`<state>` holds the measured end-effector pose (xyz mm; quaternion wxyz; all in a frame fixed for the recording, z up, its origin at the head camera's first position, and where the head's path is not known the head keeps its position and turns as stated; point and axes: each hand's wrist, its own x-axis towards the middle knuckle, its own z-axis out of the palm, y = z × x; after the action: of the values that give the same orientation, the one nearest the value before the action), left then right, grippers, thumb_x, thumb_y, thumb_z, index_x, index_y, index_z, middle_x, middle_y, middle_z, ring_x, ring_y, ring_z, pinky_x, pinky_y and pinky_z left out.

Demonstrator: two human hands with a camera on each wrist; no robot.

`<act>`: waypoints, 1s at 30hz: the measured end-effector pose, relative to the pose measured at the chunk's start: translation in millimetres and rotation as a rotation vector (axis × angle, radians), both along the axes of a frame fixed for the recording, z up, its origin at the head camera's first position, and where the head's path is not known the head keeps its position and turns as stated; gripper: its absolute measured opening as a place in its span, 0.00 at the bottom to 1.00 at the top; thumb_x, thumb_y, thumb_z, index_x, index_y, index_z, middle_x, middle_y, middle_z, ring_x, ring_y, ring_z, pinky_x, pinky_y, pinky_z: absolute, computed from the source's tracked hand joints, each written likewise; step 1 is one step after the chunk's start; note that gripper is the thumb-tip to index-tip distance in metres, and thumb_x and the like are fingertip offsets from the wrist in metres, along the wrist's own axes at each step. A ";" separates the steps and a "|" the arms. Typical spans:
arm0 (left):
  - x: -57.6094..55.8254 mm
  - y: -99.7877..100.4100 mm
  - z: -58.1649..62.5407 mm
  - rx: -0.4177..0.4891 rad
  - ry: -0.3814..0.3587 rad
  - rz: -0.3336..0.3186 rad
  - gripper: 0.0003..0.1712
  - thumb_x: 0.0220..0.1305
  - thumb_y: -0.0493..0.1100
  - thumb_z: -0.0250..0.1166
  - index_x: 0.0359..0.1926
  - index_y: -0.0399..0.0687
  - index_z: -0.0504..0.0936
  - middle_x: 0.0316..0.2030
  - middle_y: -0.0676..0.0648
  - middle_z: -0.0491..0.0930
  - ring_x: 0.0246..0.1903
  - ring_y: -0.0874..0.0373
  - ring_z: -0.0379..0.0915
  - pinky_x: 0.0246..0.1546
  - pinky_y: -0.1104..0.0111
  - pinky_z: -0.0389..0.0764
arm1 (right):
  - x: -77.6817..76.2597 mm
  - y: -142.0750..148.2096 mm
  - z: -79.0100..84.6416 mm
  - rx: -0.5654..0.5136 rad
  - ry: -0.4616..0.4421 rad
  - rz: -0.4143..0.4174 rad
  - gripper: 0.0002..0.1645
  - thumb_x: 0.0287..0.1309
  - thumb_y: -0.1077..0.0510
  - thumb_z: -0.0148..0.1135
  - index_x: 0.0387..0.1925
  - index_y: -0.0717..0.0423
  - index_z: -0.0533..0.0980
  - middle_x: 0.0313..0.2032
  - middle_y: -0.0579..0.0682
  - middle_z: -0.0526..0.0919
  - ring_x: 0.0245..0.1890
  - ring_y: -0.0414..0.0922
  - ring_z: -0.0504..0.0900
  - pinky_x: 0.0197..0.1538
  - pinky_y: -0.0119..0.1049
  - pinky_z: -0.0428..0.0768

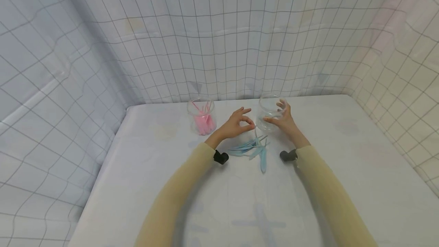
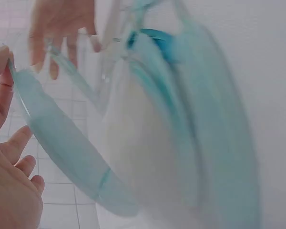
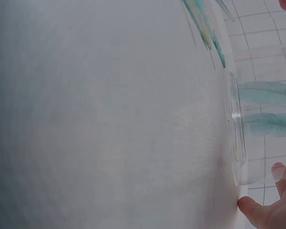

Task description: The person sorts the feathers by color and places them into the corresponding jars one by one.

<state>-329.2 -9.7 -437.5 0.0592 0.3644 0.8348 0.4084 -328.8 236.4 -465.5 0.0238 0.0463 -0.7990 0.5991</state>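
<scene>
My left hand pinches the thin quill end of a pale blue feather between thumb and finger, the other fingers spread. Its broad part hangs over a small pile of blue feathers on the table. My right hand holds a clear glass jar at its right side, thumb in front and fingers behind. In the right wrist view two blue feathers show through or against the glass, above the right thumb. Several feathers nearest the left wrist camera are blurred.
A second glass jar with pink feathers in it, quills up, stands left of my left hand. The white table ends at gridded cloth walls at the back and sides. Black wrist mounts sit on both wrists.
</scene>
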 end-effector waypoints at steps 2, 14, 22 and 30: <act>-2.9 0.5 5.6 0.060 -0.051 0.017 0.11 0.65 0.47 0.63 0.39 0.44 0.84 0.70 0.45 0.56 0.71 0.51 0.31 0.64 0.43 0.39 | 0.2 -0.1 0.3 0.003 0.000 -0.004 0.64 0.48 0.50 0.74 0.72 0.47 0.37 0.71 0.54 0.46 0.70 0.55 0.46 0.66 0.53 0.51; -24.5 35.3 55.4 0.348 -0.089 0.096 0.15 0.67 0.49 0.60 0.44 0.42 0.81 0.70 0.55 0.56 0.69 0.62 0.40 0.65 0.47 0.48 | -2.5 1.5 2.0 -0.040 -0.048 0.018 0.64 0.49 0.56 0.73 0.72 0.50 0.35 0.71 0.58 0.43 0.70 0.57 0.43 0.66 0.55 0.49; -25.4 68.5 85.1 0.616 -0.170 0.108 0.10 0.71 0.43 0.55 0.44 0.41 0.74 0.69 0.51 0.58 0.67 0.65 0.47 0.67 0.56 0.42 | -1.5 -0.2 0.9 -0.009 -0.023 -0.010 0.62 0.49 0.51 0.73 0.71 0.47 0.38 0.71 0.54 0.47 0.69 0.54 0.46 0.66 0.53 0.52; -33.0 76.9 64.2 0.560 -0.116 0.135 0.10 0.70 0.45 0.55 0.44 0.42 0.74 0.64 0.49 0.65 0.66 0.70 0.48 0.66 0.58 0.47 | -1.5 0.4 -0.2 -0.011 -0.002 -0.011 0.62 0.49 0.51 0.73 0.71 0.49 0.38 0.70 0.56 0.48 0.69 0.55 0.48 0.66 0.53 0.53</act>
<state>-362.2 67.3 -373.4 -0.0237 0.2861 0.7073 0.6460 -330.3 236.8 -465.6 0.0265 0.0408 -0.7960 0.6033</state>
